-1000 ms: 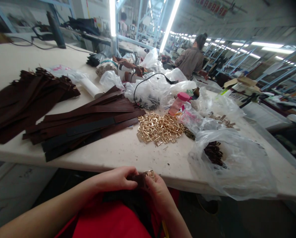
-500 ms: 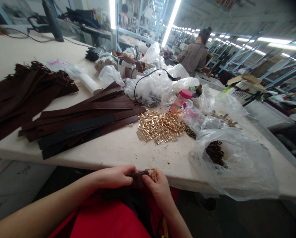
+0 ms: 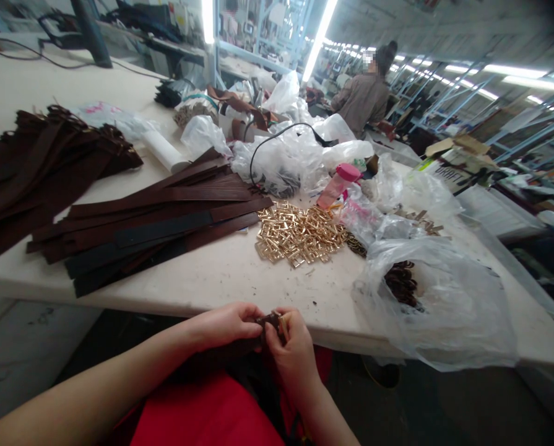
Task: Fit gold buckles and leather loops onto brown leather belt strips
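Over my lap, at the table's front edge, my left hand (image 3: 240,323) pinches a dark brown leather strap (image 3: 269,320). My right hand (image 3: 294,347) is closed around a gold metal buckle (image 3: 284,329) at the strap's end, its thumb pressed against the strap. The two hands nearly touch, and fingers hide much of the buckle, so I cannot tell whether the strap passes through it. Beyond the hands lies a heap of gold buckles (image 3: 299,234). Left of that heap, long dark brown straps (image 3: 165,207) lie fanned out.
Another bundle of brown straps (image 3: 39,167) lies at the far left. Right of the buckles sits a clear plastic bag (image 3: 462,310) with dark pieces inside. A pink-lidded bottle (image 3: 339,186) stands before crumpled plastic bags (image 3: 286,158). Farther back is a person (image 3: 363,96).
Both hands have drawn closer together, and less of the strap shows between them. The buckle has turned slightly in my right fingers. The view has shifted a little.
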Motion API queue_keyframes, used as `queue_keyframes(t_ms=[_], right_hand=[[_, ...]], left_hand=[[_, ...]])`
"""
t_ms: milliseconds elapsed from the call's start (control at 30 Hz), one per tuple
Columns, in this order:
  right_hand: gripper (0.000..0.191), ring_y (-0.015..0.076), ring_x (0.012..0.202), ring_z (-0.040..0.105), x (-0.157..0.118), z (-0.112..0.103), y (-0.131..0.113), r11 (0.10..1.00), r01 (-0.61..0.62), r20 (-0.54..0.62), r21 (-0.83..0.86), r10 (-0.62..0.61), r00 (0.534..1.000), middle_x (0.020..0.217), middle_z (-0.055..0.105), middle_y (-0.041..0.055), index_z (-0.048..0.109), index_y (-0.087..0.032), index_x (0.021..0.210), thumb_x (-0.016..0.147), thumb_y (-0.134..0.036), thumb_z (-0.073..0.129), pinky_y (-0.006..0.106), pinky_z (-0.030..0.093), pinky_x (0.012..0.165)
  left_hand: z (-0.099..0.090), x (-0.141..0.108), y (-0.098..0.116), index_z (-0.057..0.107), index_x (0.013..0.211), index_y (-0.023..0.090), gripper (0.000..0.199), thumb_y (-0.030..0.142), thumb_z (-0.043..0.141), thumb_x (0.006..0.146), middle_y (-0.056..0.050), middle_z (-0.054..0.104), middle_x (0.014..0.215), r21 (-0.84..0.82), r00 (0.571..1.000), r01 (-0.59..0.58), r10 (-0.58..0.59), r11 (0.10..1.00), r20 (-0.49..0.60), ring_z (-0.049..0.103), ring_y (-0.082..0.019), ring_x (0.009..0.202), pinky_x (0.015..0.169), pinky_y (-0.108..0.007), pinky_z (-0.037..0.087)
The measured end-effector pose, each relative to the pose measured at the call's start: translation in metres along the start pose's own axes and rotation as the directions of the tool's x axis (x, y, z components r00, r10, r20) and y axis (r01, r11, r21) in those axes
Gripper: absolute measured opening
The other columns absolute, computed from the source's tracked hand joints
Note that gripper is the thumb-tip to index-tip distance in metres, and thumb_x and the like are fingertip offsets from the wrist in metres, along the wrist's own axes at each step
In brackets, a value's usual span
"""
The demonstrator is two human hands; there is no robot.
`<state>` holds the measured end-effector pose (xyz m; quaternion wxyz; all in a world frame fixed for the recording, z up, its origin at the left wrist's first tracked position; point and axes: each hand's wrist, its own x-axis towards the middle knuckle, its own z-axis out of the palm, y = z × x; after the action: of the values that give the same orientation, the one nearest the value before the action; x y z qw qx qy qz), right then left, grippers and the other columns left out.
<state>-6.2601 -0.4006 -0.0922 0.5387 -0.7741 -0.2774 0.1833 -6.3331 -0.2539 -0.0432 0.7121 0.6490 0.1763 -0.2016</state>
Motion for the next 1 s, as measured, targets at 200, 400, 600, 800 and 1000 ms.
queue_keyframes(t_ms=[200, 400, 600, 800, 1000], right_hand=[[0.045, 0.0166, 0.076, 0.058, -0.004, 0.0, 0.005, 0.868, -0.19, 0.139, 0.459, 0.141, 0.98, 0.087, 0.062, 0.0024, 0.051, -0.019, 0.111, 0.072, -0.035, 0.065, 0.028, 0.046, 0.069], [0.025, 0.0193, 0.087, 0.057, -0.011, 0.008, 0.006, 0.82, -0.158, 0.173, 0.55, 0.073, 0.982, 0.091, 0.062, 0.0046, 0.059, -0.018, 0.098, 0.083, -0.038, 0.053, 0.031, 0.045, 0.078], [0.019, 0.019, 0.09, 0.055, -0.018, 0.01, 0.001, 0.959, 0.134, 0.04, 0.25, -0.149, 0.988, 0.093, 0.06, 0.005, 0.062, -0.022, 0.097, 0.086, -0.029, 0.048, 0.031, 0.043, 0.081], [0.025, 0.0203, 0.092, 0.055, -0.018, 0.011, -0.001, 0.949, 0.051, -0.08, 0.311, -0.028, 0.996, 0.095, 0.061, 0.0059, 0.06, -0.021, 0.098, 0.086, -0.039, 0.046, 0.032, 0.043, 0.083], [0.031, 0.0219, 0.097, 0.055, -0.026, 0.023, 0.001, 0.945, 0.036, -0.08, 0.325, -0.011, 0.997, 0.1, 0.062, 0.0072, 0.06, -0.022, 0.101, 0.085, -0.044, 0.047, 0.033, 0.04, 0.087]], left_hand=[[0.0, -0.011, 0.008, 0.059, 0.082, 0.013, 0.022, 0.024, 0.054, 0.064, -0.001, 0.063, 0.07, -0.054, 0.996, 0.023, -0.019, 0.998, 0.085, 0.056, -0.013, 0.064, 0.06, -0.022, 0.042], [0.005, -0.014, 0.004, 0.046, 0.117, 0.011, 0.054, 0.021, 0.051, 0.064, -0.005, 0.064, 0.087, -0.001, 0.999, -0.034, 0.034, 0.999, 0.021, 0.059, -0.017, 0.076, 0.067, -0.026, 0.046], [0.01, -0.009, -0.01, 0.037, 0.127, 0.009, 0.063, 0.022, 0.052, 0.068, -0.005, 0.064, 0.087, 0.207, 0.991, -0.049, 0.074, 0.977, -0.114, 0.057, -0.019, 0.084, 0.07, -0.025, 0.045], [0.009, -0.019, 0.001, 0.055, 0.077, 0.014, 0.028, 0.04, 0.044, 0.079, -0.002, 0.061, 0.062, 0.251, 0.999, 0.002, -0.014, 0.968, 0.046, 0.055, -0.013, 0.053, 0.05, -0.022, 0.042], [0.017, -0.011, -0.021, 0.052, 0.077, 0.015, 0.031, 0.045, 0.042, 0.079, -0.002, 0.06, 0.061, 0.269, 0.998, -0.005, 0.021, 0.963, -0.057, 0.054, -0.014, 0.049, 0.045, -0.021, 0.04]])
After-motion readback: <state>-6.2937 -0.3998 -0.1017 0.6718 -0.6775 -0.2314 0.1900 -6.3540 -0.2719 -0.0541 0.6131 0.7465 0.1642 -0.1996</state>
